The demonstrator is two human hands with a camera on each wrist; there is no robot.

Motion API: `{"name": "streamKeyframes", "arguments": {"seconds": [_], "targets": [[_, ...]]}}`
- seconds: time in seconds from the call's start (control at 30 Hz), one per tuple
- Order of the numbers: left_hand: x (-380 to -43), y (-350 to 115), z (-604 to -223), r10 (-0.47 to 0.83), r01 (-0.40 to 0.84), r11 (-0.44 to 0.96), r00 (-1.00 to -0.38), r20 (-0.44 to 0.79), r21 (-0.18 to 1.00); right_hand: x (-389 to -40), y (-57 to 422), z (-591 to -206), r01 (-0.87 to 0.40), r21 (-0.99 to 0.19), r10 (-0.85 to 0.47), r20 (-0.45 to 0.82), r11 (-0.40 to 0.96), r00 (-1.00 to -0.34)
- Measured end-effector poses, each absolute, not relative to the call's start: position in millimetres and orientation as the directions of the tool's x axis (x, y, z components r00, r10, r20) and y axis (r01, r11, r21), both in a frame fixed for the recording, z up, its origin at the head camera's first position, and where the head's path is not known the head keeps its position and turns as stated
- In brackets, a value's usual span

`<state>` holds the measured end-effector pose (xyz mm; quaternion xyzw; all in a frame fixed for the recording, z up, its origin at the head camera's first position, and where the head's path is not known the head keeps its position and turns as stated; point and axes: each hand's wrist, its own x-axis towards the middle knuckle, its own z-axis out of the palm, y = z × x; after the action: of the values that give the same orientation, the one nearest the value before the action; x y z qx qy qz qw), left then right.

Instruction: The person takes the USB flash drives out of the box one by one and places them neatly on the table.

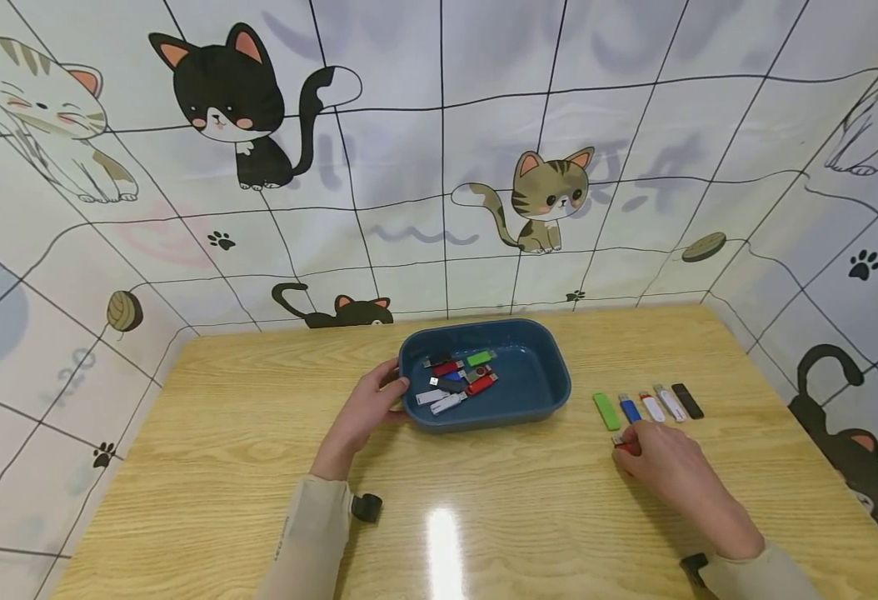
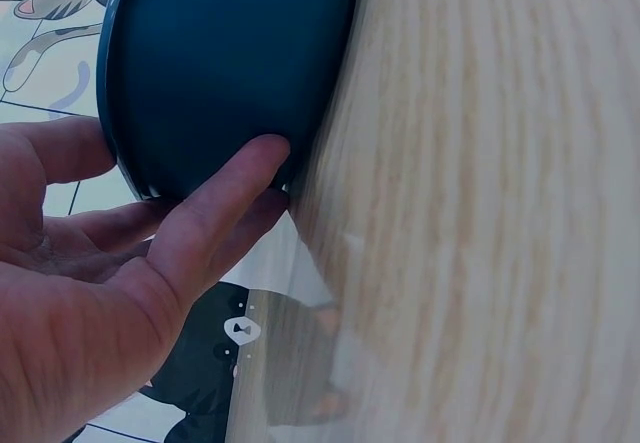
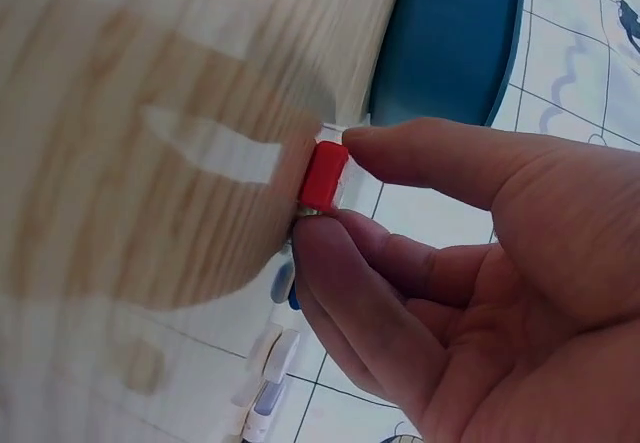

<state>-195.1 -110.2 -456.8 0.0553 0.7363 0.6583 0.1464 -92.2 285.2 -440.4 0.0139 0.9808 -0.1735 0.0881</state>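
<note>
My left hand (image 1: 370,406) holds the left end of a dark blue plastic basin (image 1: 532,408), thumb at the rim and fingers against the outer wall. Seen from the left wrist, the fingers (image 2: 215,213) lie along the basin's end, close over the table. To the right of the basin, my right hand (image 1: 667,462) pinches a red USB stick (image 3: 324,175) between thumb and fingertips, right at the tabletop. Just beyond that hand is a row of USB sticks: green (image 1: 606,411), blue (image 1: 629,408), red and white (image 1: 652,407), white (image 1: 670,403) and black (image 1: 687,401).
Inside the basin, at its left side, lies a loose pile of several USB sticks, among them a green one (image 1: 479,358), a red one (image 1: 481,384) and a white one (image 1: 448,404). The wooden table (image 1: 259,417) meets a cat-print backdrop (image 1: 409,167) behind the basin and at both sides.
</note>
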Motion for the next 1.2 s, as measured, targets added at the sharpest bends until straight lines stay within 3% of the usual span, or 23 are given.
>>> {"name": "streamKeyframes", "arguments": {"seconds": [0.2,0.43,0.7,1.2], "targets": [[-196,-111,-458,0.277,-0.11,0.126,-0.95,-0.141,0.986,-89,285,-434,0.04,-0.343,-0.007,-0.135,0.938,-0.991],[-196,-112,-457,0.291,-0.102,0.124,-0.947,-0.135,0.987,-92,269,-411,-0.058,-0.36,-0.027,0.092,0.931,-0.995],[-195,-111,-458,0.288,-0.102,0.129,-0.948,-0.135,0.986,-109,227,-400,-0.208,-0.399,-0.103,0.267,0.893,-0.958],[-196,-110,-459,0.296,-0.097,0.104,-0.947,-0.124,0.99,-165,164,-410,-0.275,-0.363,-0.226,0.174,0.89,-0.959]]}}
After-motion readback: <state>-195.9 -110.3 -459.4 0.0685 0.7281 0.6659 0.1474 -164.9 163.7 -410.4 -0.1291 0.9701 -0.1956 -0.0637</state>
